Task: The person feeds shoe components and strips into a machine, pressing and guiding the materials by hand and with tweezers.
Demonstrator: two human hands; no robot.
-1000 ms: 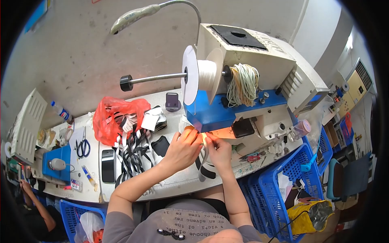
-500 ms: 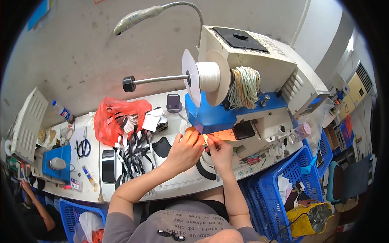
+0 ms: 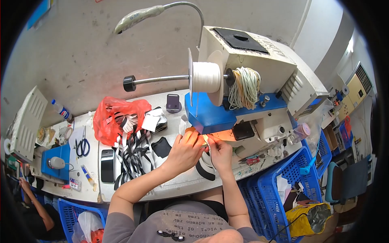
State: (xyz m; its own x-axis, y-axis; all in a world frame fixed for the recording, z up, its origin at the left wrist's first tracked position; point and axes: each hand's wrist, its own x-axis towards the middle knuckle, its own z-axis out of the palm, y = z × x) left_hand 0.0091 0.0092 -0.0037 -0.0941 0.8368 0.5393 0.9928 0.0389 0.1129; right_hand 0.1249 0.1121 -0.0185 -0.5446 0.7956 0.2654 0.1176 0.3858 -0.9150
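Under the front of the blue machine head (image 3: 212,119), an orange glow lights both hands and the machine bed. My left hand (image 3: 185,150) is there with its fingers bent and pressed together; what they pinch is hidden. Just right of it, my right hand (image 3: 221,154) pinches a narrow pale strip (image 3: 211,156) that hangs down below the fingers. The fingertips of both hands nearly meet. Below them a curved black band (image 3: 205,172) rests at the table edge. Above the head, a spool of white cord (image 3: 206,77) sits on a metal rod, its cord running down.
Left of the hands lie black and white straps (image 3: 131,156), a black fabric piece (image 3: 162,147), a phone (image 3: 107,166) and a red plastic bag (image 3: 117,117). Red-handled pliers (image 3: 252,161) lie to the right. Blue crates (image 3: 267,194) stand beside the table. Another person's arm (image 3: 38,206) shows far left.
The white cord spool has turned and shifted on its rod. The pale strip below my right hand now bows out more visibly. Both hands stay almost in place.
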